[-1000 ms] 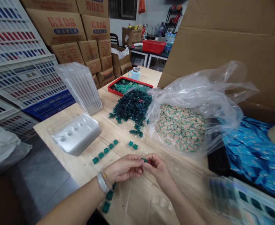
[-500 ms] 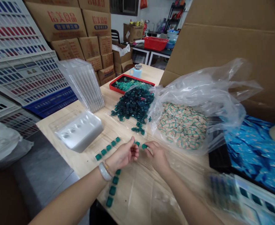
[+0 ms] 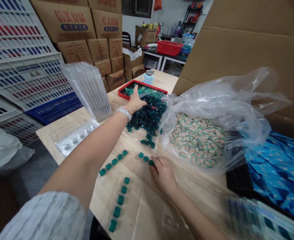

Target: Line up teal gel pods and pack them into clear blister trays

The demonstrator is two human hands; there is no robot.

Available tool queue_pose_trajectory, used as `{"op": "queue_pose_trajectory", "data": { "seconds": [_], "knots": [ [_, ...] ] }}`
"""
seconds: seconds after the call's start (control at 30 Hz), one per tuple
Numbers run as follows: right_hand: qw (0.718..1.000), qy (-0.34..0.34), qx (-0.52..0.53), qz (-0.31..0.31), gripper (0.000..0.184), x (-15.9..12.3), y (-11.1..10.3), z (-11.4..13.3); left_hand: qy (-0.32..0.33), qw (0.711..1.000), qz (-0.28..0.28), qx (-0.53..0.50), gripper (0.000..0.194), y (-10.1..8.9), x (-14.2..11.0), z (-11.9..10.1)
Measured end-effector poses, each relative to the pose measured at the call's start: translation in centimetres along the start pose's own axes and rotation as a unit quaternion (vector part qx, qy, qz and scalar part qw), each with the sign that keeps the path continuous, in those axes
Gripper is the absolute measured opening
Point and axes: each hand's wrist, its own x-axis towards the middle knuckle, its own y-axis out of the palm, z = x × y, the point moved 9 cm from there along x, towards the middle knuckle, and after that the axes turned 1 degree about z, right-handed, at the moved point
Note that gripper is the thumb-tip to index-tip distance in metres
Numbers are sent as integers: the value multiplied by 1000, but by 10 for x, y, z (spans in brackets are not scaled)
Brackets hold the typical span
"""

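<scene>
My left hand (image 3: 136,102) reaches forward over the heap of dark green jelly-like cubes (image 3: 149,111), close to the red-rimmed black tray (image 3: 123,96) of lighter green pieces. Its thumb is spread away from the fingers and I see nothing held; the fingertips are partly hidden. Low over the table, my right hand (image 3: 164,173) has its fingertips closed on a green cube (image 3: 151,162). That cube sits at the near end of a short row with two others (image 3: 143,157). Two more rows of green cubes lie to the left, one slanting (image 3: 114,161) and one nearer me (image 3: 120,200).
Clear plastic trays stand stacked (image 3: 89,90), with another clear tray (image 3: 73,138) beside them. A plastic bag (image 3: 212,96) holds small striped packets (image 3: 199,140). Blue wrappers (image 3: 274,166) fill a black bin at right. A light blue mug (image 3: 148,78) stands behind the tray.
My left hand has moved from the row forward to the heap and tray. My right hand has come slightly nearer me, and its cube now sits at the row's end.
</scene>
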Motion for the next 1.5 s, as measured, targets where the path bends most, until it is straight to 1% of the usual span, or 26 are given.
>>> {"op": "queue_pose_trajectory", "data": {
  "seconds": [0.03, 0.07, 0.1, 0.13, 0.17, 0.23, 0.27, 0.33, 0.4, 0.43, 0.53, 0.7, 0.77, 0.83, 0.93, 1.0, 1.07, 1.13, 1.17, 1.23, 1.3, 1.33, 1.37, 1.4, 1.43, 1.5],
  "knots": [
    [1000, 5, 9, -17, 29, 1, -5, -4, 18, 998, 28, 55, 38, 12, 6, 2],
    [999, 12, 17, -35, 28, 2, -11, -10, 30, 991, 73, 104, 35, 28, 4, 9],
    [998, 20, 24, -52, 28, 5, -18, -15, 34, 981, 127, 144, 29, 46, -5, 18],
    [997, 27, 28, -65, 27, 10, -24, -20, 31, 967, 185, 174, 23, 66, -20, 31],
    [996, 30, 31, -73, 27, 17, -30, -24, 22, 956, 222, 189, 20, 81, -37, 44],
    [997, 26, 31, -71, 26, 38, -35, -26, 5, 946, 257, 199, 21, 101, -69, 65],
    [998, 22, 19, -51, 27, 50, -33, -25, 2, 945, 261, 197, 24, 107, -80, 72],
    [999, 23, -20, 8, 28, 76, -21, -23, 4, 945, 267, 188, 28, 115, -95, 81],
    [996, 32, -58, 61, 29, 97, -7, -23, 7, 948, 269, 171, 25, 116, -100, 83],
    [994, 37, -68, 73, 28, 104, -2, -24, 6, 950, 268, 162, 22, 116, -100, 84],
    [994, 46, -68, 67, 28, 116, 3, -28, -14, 958, 257, 123, 17, 112, -96, 87],
    [996, 60, -52, 43, 25, 114, 2, -37, -93, 970, 224, 14, 18, 112, -93, 99],
    [997, 74, -36, 16, 24, 111, -3, -40, -139, 965, 215, -48, 21, 114, -94, 104],
    [996, 79, 7, -36, 24, 107, -13, -41, -188, 952, 212, -118, 23, 116, -96, 106],
    [987, 57, 95, -118, 24, 100, -29, -37, -251, 919, 208, -223, 23, 117, -103, 104],
    [977, 47, 143, -150, 23, 94, -37, -34, -280, 896, 202, -279, 23, 115, -110, 98],
    [962, 62, 207, -169, 23, 89, -40, -36, -299, 877, 195, -322, 21, 112, -118, 91],
    [935, 94, 298, -169, 22, 82, -37, -40, -309, 863, 192, -351, 17, 109, -128, 82],
    [915, 112, 351, -163, 21, 78, -34, -42, -309, 857, 192, -364, 15, 107, -134, 77],
    [867, 149, 453, -146, 21, 68, -28, -44, -298, 844, 198, -400, 12, 105, -146, 65],
    [819, 180, 527, -138, 21, 55, -24, -43, -284, 827, 202, -442, 12, 104, -160, 53],
    [803, 189, 548, -136, 21, 47, -25, -41, -282, 817, 204, -460, 11, 104, -168, 48],
    [797, 192, 557, -136, 20, 38, -27, -38, -284, 809, 206, -472, 11, 104, -177, 45],
    [800, 187, 552, -140, 19, 30, -32, -34, -292, 801, 208, -479, 11, 105, -186, 42],
    [815, 176, 532, -147, 17, 20, -39, -29, -299, 793, 213, -486, 12, 107, -196, 38],
    [868, 139, 449, -162, 16, 1, -59, -19, -307, 777, 229, -500, 16, 109, -214, 29]
  ]
}}
